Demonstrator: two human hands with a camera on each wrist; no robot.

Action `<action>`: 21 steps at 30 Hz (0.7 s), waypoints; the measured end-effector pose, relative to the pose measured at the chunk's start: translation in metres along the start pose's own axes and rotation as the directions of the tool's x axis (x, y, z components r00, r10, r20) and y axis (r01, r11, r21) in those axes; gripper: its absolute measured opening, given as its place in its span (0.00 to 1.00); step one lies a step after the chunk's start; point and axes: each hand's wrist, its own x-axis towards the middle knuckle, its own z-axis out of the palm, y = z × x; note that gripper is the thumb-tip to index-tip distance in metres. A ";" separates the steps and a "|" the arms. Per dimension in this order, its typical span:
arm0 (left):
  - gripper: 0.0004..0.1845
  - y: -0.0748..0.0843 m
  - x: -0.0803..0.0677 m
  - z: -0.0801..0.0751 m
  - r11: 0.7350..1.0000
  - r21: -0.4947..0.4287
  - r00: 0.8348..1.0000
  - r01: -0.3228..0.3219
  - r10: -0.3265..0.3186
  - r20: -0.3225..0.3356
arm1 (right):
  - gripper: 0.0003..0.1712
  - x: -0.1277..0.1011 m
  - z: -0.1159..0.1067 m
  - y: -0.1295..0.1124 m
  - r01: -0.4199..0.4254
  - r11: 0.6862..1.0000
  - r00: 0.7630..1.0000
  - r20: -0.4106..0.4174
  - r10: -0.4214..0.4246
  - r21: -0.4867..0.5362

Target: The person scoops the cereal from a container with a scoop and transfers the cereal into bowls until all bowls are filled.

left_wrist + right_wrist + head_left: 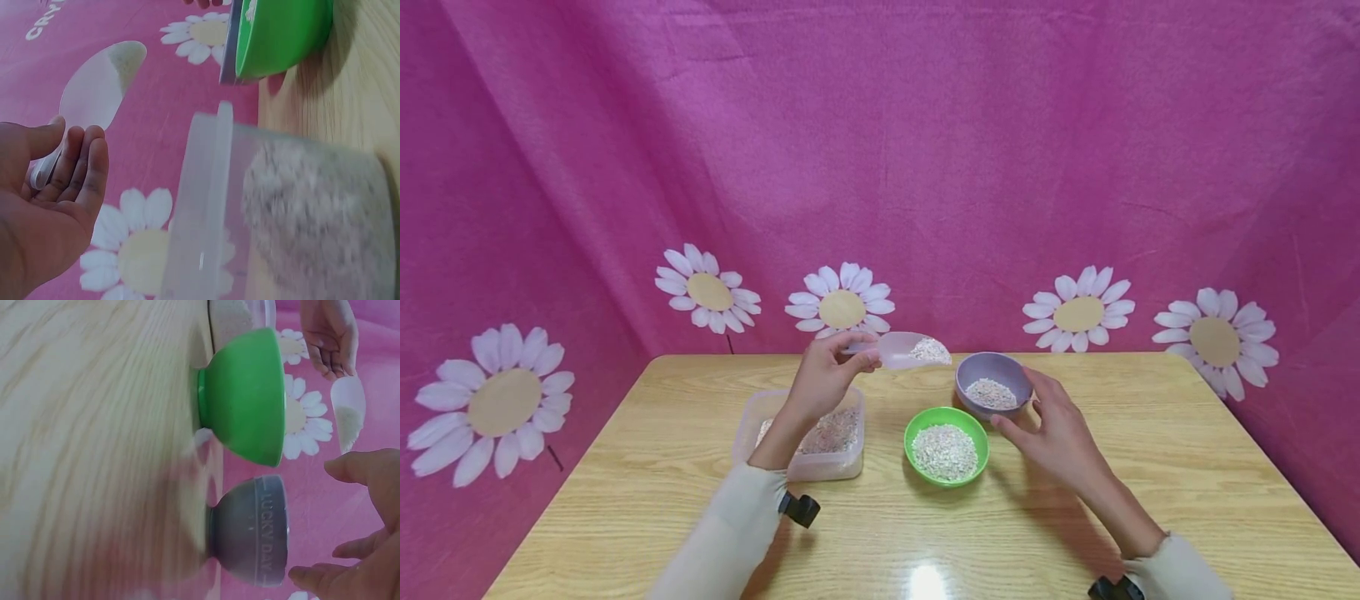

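Left hand point(827, 379): pinches the clear scoop point(910, 350), grain-loaded, up at 12 o'clock above the clear tub point(805, 433).
Right hand point(1052, 429): fingers spread wide, cupping the purple bowl point(992, 383) at its 10 o'clock.
Green bowl point(946, 446): between both hands.

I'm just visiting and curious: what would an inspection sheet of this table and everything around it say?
Surface: light wooden table, with a glare spot near its front edge.
Job's things: clear scoop loaded with pale grain; clear plastic tub of grain; green bowl filled with grain; purple bowl with a little grain.
Clutter: nothing seen.
Hands: left hand holds the scoop by its handle, raised above the table between tub and purple bowl; right hand is open beside the purple bowl, fingers by its rim; contact cannot be told.
Cables: nothing seen; a black wrist mount shows on the left sleeve.
Surroundings: pink cloth backdrop with white daisies.
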 end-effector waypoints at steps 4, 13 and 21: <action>0.10 0.003 0.007 0.014 1.000 0.006 0.999 0.017 -0.018 0.031 | 0.49 0.003 0.000 0.009 -0.023 1.000 1.000 0.009 0.023 -0.002; 0.09 0.001 0.021 0.046 0.995 0.094 0.994 0.029 -0.038 0.102 | 0.55 0.012 0.004 0.023 -0.094 0.995 0.992 0.087 0.092 0.020; 0.08 0.000 0.032 0.066 0.981 0.193 0.985 -0.001 -0.033 0.170 | 0.54 0.020 0.011 0.032 -0.134 0.991 0.985 0.113 0.130 0.024</action>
